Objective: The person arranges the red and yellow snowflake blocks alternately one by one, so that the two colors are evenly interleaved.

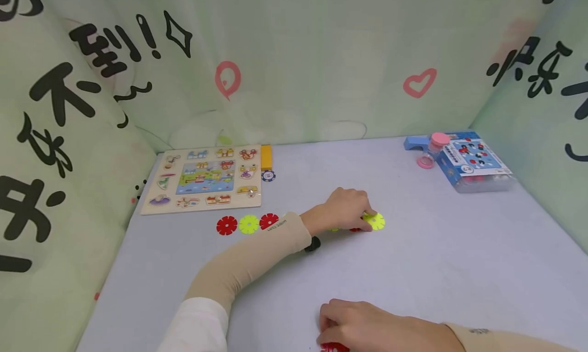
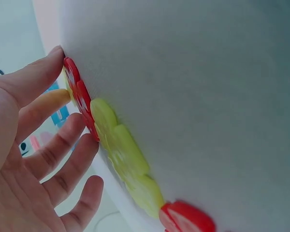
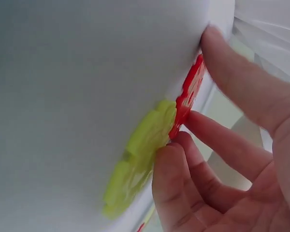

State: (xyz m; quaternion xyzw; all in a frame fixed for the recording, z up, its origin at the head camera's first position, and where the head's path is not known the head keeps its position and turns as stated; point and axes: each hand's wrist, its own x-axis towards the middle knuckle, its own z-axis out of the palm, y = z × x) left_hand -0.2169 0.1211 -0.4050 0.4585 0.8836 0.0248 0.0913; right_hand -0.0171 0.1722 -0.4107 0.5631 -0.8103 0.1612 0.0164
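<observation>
Flower-shaped, notched plastic discs in red and yellow-green lie in a row across the table. At the row's right end my left hand (image 1: 347, 209) pinches a yellow-green disc (image 1: 377, 221) between thumb and index finger. Beside it lies a red disc (image 2: 80, 99), then another yellow-green disc (image 2: 125, 157) in the left wrist view. Near the table's front my right hand (image 1: 367, 325) has its thumb and fingertips at the edges of a red disc (image 3: 187, 96). A yellow-green disc (image 3: 141, 157) lies against that one. My left forearm hides the middle of the row.
A wooden picture puzzle board (image 1: 158, 189) lies at back left, with a yellow block (image 1: 266, 157) and a round chip (image 1: 268, 176) beside it. At back right are a blue box (image 1: 475, 155), a pink-capped hourglass (image 1: 432, 150) and a blue block (image 1: 415, 143). Printed curtains surround the table.
</observation>
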